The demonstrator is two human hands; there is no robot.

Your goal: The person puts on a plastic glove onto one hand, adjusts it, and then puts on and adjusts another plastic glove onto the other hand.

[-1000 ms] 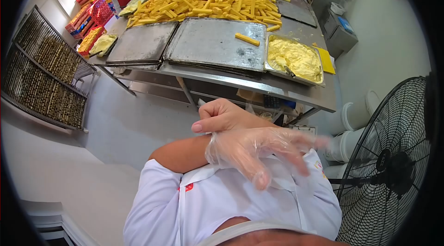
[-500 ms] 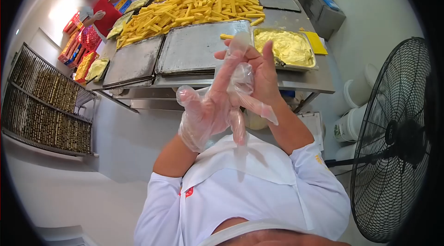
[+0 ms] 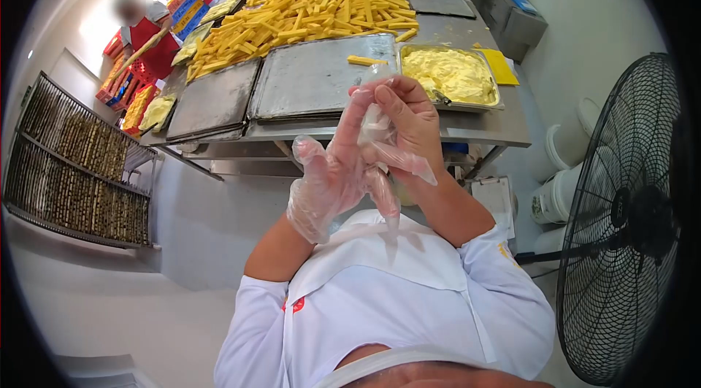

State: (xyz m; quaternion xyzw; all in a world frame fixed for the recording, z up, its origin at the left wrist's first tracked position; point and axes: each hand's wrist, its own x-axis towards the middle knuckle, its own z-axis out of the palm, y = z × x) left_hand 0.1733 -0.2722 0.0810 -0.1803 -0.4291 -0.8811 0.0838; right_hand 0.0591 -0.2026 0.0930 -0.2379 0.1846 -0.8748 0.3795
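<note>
My left hand [image 3: 332, 180] wears a clear plastic glove [image 3: 303, 202], loose and wrinkled, with its fingers spread apart. My right hand [image 3: 410, 119] is bare. Its thumb and fingers pinch the glove near the tip of one of the left hand's fingers. Both hands are raised in front of my white apron [image 3: 380, 249]. Beyond them, one yellow stick [image 3: 367, 61] lies on a dark metal tray [image 3: 307, 81]. A metal pan of creamy yellow spread [image 3: 449, 75] stands on the table just past my right hand.
A big pile of yellow sticks [image 3: 321, 1] covers the table's far part. A black fan [image 3: 621, 220] stands close on the right, with white buckets [image 3: 558, 194] behind it. A loaded rack [image 3: 80, 169] is at left. People in red aprons [image 3: 153, 48] are around the table.
My right hand's fingers, spread before, have closed into a pinch on the glove's fingertip. My left hand stays nearly in place. At the far left, a co-worker in a red apron has moved.
</note>
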